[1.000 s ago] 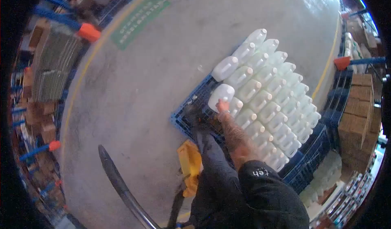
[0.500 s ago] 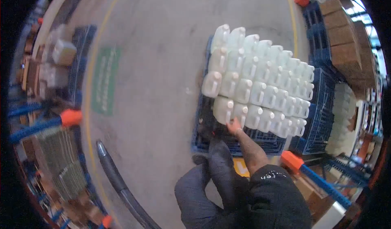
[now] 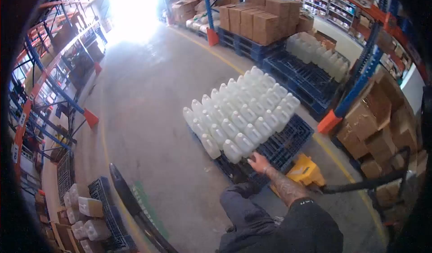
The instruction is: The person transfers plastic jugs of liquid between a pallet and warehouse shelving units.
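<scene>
My right hand [image 3: 259, 163] reaches out low at the near edge of a block of jugs, fingers apart and holding nothing. Its fingertips are right by the base of a translucent white jug [image 3: 244, 144] in the nearest row. Beside that stands another capped jug [image 3: 231, 151]. Several rows of the same jugs stand packed upright on a blue plastic pallet [image 3: 288, 140], whose near right part shows its bare grid. My left hand is out of view.
A yellow pallet jack [image 3: 307, 172] sits at the pallet's near side, with a black handle to the right. Another blue pallet [image 3: 310, 79] holds more jugs. Cardboard boxes [image 3: 265, 21] and orange-footed racks line the aisle. Filled jugs [image 3: 92, 208] stand lower left.
My view has swung up and round, bringing the bright aisle end and the pallet jack into sight. My right hand has drawn from a jug's handle to lower down beside the jugs.
</scene>
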Action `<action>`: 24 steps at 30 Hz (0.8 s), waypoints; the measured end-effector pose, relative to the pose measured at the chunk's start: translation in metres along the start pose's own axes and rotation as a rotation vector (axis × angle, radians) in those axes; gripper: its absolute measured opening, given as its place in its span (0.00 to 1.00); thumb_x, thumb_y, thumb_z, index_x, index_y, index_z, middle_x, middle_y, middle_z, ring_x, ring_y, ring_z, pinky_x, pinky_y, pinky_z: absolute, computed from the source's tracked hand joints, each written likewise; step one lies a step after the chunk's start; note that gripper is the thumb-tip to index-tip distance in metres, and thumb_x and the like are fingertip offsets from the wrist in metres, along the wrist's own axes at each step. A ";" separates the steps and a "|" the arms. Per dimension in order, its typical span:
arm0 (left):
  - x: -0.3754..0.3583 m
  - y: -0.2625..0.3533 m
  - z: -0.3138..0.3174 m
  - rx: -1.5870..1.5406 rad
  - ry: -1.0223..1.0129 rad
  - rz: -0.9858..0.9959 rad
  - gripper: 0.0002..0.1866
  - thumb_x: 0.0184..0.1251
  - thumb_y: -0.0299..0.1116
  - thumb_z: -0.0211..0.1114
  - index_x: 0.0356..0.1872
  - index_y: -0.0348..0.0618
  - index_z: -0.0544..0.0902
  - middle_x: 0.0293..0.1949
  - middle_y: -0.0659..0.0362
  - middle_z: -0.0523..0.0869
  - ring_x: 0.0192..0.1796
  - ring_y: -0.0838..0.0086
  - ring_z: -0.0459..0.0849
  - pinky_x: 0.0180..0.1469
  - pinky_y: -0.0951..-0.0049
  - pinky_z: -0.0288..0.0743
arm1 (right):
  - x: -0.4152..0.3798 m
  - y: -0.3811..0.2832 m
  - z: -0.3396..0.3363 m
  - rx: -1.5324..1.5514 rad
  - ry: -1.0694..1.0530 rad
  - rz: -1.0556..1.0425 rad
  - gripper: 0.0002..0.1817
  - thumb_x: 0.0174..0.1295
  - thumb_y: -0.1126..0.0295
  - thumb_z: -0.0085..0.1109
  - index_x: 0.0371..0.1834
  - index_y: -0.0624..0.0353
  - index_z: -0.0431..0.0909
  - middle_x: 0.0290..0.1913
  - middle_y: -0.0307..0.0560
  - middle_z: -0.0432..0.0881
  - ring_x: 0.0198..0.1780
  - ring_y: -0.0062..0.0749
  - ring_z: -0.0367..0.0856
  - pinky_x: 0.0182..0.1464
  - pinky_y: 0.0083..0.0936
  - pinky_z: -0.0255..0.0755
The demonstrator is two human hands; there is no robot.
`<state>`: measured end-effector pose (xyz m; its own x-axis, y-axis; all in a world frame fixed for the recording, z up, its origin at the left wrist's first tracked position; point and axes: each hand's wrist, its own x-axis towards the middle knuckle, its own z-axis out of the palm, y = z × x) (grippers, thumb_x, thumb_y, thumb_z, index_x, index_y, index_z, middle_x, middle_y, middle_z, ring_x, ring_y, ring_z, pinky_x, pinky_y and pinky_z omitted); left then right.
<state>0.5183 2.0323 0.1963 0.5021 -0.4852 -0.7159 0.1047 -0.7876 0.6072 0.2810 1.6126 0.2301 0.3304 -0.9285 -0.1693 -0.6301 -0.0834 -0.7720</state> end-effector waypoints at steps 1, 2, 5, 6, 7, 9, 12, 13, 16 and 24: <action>-0.001 -0.001 -0.006 0.020 -0.026 0.022 0.22 0.65 0.45 0.62 0.52 0.37 0.75 0.39 0.55 0.83 0.37 0.67 0.82 0.38 0.69 0.76 | -0.038 0.023 -0.010 -0.089 -0.093 0.067 0.25 0.59 0.53 0.59 0.52 0.62 0.75 0.45 0.57 0.83 0.48 0.48 0.81 0.52 0.36 0.74; -0.002 -0.005 -0.012 0.043 -0.050 0.051 0.22 0.65 0.45 0.62 0.52 0.37 0.75 0.39 0.55 0.83 0.37 0.67 0.82 0.38 0.69 0.76 | -0.068 0.044 -0.017 -0.167 -0.175 0.125 0.26 0.58 0.53 0.60 0.53 0.63 0.75 0.45 0.57 0.83 0.48 0.48 0.81 0.52 0.36 0.74; -0.002 -0.011 -0.015 0.128 -0.127 0.135 0.22 0.65 0.45 0.62 0.52 0.37 0.75 0.40 0.55 0.83 0.37 0.67 0.82 0.38 0.69 0.76 | -0.159 0.093 -0.046 -0.148 -0.259 0.171 0.27 0.57 0.53 0.60 0.51 0.63 0.76 0.46 0.58 0.82 0.49 0.51 0.81 0.52 0.37 0.74; -0.001 -0.011 -0.016 0.164 -0.158 0.155 0.22 0.65 0.44 0.62 0.52 0.37 0.75 0.40 0.55 0.83 0.37 0.67 0.82 0.38 0.69 0.76 | -0.189 0.104 -0.051 -0.174 -0.248 0.169 0.26 0.57 0.53 0.60 0.50 0.63 0.76 0.46 0.59 0.82 0.49 0.51 0.81 0.52 0.38 0.74; 0.000 -0.012 -0.016 0.203 -0.189 0.171 0.22 0.65 0.44 0.62 0.52 0.37 0.75 0.40 0.55 0.83 0.37 0.67 0.82 0.38 0.70 0.76 | -0.225 0.119 -0.058 -0.196 -0.232 0.178 0.26 0.56 0.53 0.60 0.50 0.64 0.76 0.45 0.59 0.82 0.49 0.51 0.81 0.51 0.39 0.73; 0.003 -0.006 -0.017 0.291 -0.245 0.195 0.22 0.65 0.44 0.62 0.52 0.37 0.75 0.40 0.55 0.83 0.37 0.67 0.82 0.38 0.70 0.76 | -0.275 0.133 -0.063 -0.224 -0.066 0.312 0.22 0.60 0.53 0.58 0.48 0.59 0.77 0.47 0.55 0.82 0.50 0.48 0.80 0.52 0.38 0.72; 0.015 -0.004 -0.020 0.393 -0.289 0.196 0.22 0.66 0.44 0.62 0.52 0.37 0.75 0.40 0.55 0.84 0.37 0.67 0.82 0.38 0.70 0.76 | -0.324 0.104 -0.094 -0.186 -0.076 0.427 0.20 0.61 0.53 0.57 0.46 0.58 0.77 0.42 0.54 0.83 0.47 0.50 0.81 0.49 0.39 0.73; 0.018 -0.002 -0.023 0.423 -0.293 0.194 0.22 0.66 0.44 0.62 0.52 0.37 0.75 0.40 0.55 0.84 0.37 0.67 0.82 0.38 0.70 0.76 | -0.338 0.091 -0.101 -0.230 -0.037 0.403 0.20 0.60 0.54 0.57 0.46 0.58 0.78 0.43 0.56 0.83 0.47 0.50 0.81 0.50 0.40 0.73; 0.029 -0.004 -0.038 0.507 -0.300 0.198 0.22 0.66 0.44 0.62 0.52 0.37 0.75 0.40 0.55 0.84 0.37 0.67 0.82 0.38 0.70 0.76 | -0.359 0.090 -0.106 -0.215 0.022 0.403 0.20 0.60 0.54 0.56 0.45 0.58 0.80 0.44 0.57 0.83 0.47 0.50 0.81 0.50 0.41 0.73; 0.079 -0.068 -0.109 0.779 -0.352 0.498 0.22 0.66 0.44 0.62 0.52 0.37 0.75 0.40 0.55 0.84 0.37 0.67 0.82 0.38 0.70 0.76 | -0.405 0.097 -0.121 -0.320 -0.217 0.486 0.20 0.59 0.51 0.58 0.40 0.58 0.79 0.41 0.54 0.82 0.47 0.48 0.80 0.51 0.41 0.72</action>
<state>0.6448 2.0892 0.1358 0.0387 -0.8148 -0.5784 -0.7070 -0.4314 0.5604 0.0011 1.9371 0.2982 0.0665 -0.7957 -0.6020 -0.9125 0.1956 -0.3593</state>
